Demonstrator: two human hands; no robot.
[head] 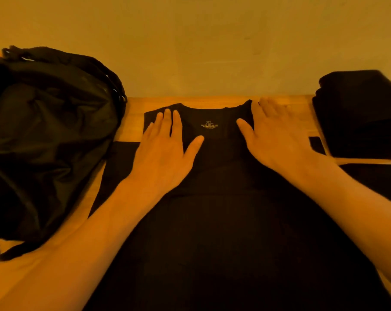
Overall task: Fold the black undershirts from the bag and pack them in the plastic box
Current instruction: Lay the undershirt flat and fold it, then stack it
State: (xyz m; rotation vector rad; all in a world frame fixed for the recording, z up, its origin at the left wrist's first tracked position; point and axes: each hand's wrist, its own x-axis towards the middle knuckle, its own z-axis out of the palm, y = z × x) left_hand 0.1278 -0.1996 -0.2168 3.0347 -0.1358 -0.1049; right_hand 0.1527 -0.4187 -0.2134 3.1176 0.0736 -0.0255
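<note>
A black undershirt (212, 198) lies spread flat on the wooden table, its neckline toward the wall and an XL label showing inside the collar. My left hand (165, 151) presses flat on its left shoulder with straight fingers. On the right shoulder strap my right hand (273, 135) rests flat, fingers reaching the strap's top edge. A black bag (46, 135) slumps at the left. At the far right edge sits a stack of folded black undershirts (358, 115); whether a plastic box holds it I cannot tell.
The wooden table (131, 122) butts against a plain wall at the back. The bag's straps trail toward the table's front left. A small dark flat object (316, 144) lies beside the folded stack. The light is dim and orange.
</note>
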